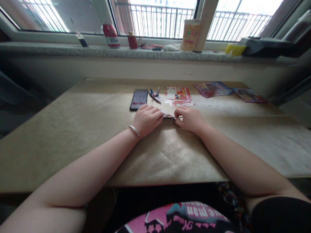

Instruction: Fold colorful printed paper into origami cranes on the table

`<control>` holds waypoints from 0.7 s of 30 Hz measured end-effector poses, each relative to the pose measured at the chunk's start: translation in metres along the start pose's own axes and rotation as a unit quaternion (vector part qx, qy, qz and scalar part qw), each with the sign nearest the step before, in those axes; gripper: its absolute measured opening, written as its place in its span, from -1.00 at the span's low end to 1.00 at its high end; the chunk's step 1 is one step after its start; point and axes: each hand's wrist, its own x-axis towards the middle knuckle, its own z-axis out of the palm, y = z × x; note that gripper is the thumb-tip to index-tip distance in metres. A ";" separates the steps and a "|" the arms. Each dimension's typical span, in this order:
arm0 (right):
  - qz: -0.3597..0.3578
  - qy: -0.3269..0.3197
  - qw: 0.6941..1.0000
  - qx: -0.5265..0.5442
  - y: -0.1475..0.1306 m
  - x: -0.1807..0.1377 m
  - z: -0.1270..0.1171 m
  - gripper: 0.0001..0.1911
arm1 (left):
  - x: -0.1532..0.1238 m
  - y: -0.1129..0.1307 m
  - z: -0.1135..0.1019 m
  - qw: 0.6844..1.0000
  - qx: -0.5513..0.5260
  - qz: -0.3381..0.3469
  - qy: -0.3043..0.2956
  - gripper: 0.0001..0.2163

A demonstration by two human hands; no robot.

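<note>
Between my two hands lies a small folded piece of printed paper [167,115], low over the tabletop. My left hand [147,119], with a silver bangle on its wrist, has its fingers curled closed on the paper's left end. At the right end, my right hand [188,118] pinches the paper between thumb and fingers. The fingers hide most of both ends. Just beyond my left hand are a dark phone [139,99] with a lit screen and a folded paper crane [155,94] in blue, white and red.
Red and white printed cards [178,95] lie behind the paper. Farther right are a spread of colourful cards [213,89] and another small pile [250,94]. On the windowsill stand a red can [110,35], a red bottle [132,41], a patterned cup [190,35] and a yellow sponge-like block [235,49].
</note>
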 end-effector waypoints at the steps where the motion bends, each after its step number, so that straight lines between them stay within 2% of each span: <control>1: 0.003 0.000 1.000 -0.002 0.003 0.000 -0.001 -0.94 | 0.000 -0.001 0.000 1.000 0.002 -0.004 0.001 -0.76; 12: 0.029 0.005 0.999 -0.014 0.022 -0.001 -0.008 -0.93 | 0.000 -0.005 0.000 0.999 0.015 -0.032 0.008 -0.75; 21: 0.055 -0.006 0.998 -0.006 0.028 -0.001 -0.009 -0.93 | -0.001 -0.008 0.004 0.999 -0.001 -0.037 0.013 -0.77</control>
